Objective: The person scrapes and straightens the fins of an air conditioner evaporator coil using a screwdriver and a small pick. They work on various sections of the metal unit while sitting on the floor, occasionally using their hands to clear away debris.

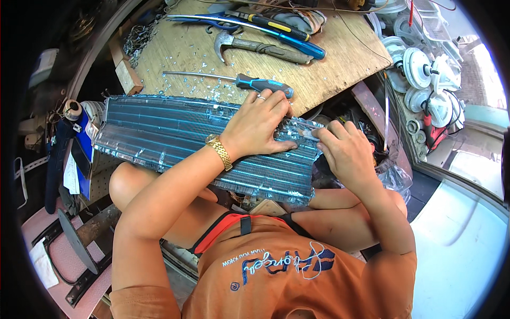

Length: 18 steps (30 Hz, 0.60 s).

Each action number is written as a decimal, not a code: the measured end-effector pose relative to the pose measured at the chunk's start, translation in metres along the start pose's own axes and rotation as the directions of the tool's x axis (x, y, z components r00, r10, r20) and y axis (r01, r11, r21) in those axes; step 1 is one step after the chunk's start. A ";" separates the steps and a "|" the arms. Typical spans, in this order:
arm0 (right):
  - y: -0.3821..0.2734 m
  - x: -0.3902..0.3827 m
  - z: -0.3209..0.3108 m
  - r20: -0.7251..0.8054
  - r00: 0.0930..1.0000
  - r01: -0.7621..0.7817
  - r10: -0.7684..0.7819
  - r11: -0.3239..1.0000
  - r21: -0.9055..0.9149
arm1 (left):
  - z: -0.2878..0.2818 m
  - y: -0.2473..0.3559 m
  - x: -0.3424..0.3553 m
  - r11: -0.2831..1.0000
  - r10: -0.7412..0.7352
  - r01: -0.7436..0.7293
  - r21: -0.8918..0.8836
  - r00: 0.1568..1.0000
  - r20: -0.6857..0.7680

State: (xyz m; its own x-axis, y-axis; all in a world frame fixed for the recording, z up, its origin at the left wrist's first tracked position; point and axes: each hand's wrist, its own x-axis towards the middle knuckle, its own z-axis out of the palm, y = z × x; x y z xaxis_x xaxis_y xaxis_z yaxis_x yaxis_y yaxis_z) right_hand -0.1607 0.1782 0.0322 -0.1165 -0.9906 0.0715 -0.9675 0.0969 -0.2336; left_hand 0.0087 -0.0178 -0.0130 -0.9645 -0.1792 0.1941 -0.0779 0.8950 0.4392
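A long finned heat-exchanger coil (175, 127), with dark fins and several bright tube lines, lies across my lap and against the near side of a wooden board. My left hand (256, 123) presses on its right part, fingers over the far edge and thumb laid on the fins; a gold watch (218, 151) is on that wrist. At the coil's right end, where fins are torn and crumpled, my right hand (344, 149) is closed at the edge. A small silvery piece (308, 133) shows by its fingertips, too hidden to name. A blue-and-grey screwdriver (263, 84) lies just beyond my left hand.
On the wooden board (340, 64) lie a claw hammer (260, 49), a blue-handled long tool (297, 45), gloves (300, 20) and metal scraps. White plastic wheel-like parts (419, 69) crowd the right, near red-handled pliers (436, 133). A pink stool (42, 228) stands at left.
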 end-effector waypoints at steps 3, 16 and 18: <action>-0.002 -0.002 -0.005 0.088 0.995 -0.048 0.044 0.998 0.042 | 0.001 -0.001 -0.002 1.000 0.010 -0.011 -0.017 1.000 -0.026; 0.015 0.008 0.004 0.116 0.981 -0.182 0.156 0.948 0.260 | 0.004 -0.004 0.000 0.994 -0.003 0.004 -0.113 1.000 0.013; 0.024 0.016 -0.002 0.141 0.957 -0.289 0.253 0.820 0.494 | 0.004 -0.007 0.002 0.990 0.022 -0.018 -0.141 0.999 0.026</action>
State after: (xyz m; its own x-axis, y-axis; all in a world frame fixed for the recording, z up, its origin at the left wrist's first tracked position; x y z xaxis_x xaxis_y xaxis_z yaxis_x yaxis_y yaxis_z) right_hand -0.1866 0.1645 0.0292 -0.3245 -0.9373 -0.1269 -0.6489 0.3182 -0.6911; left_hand 0.0065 -0.0229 -0.0190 -0.9722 -0.1489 0.1808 -0.0242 0.8316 0.5549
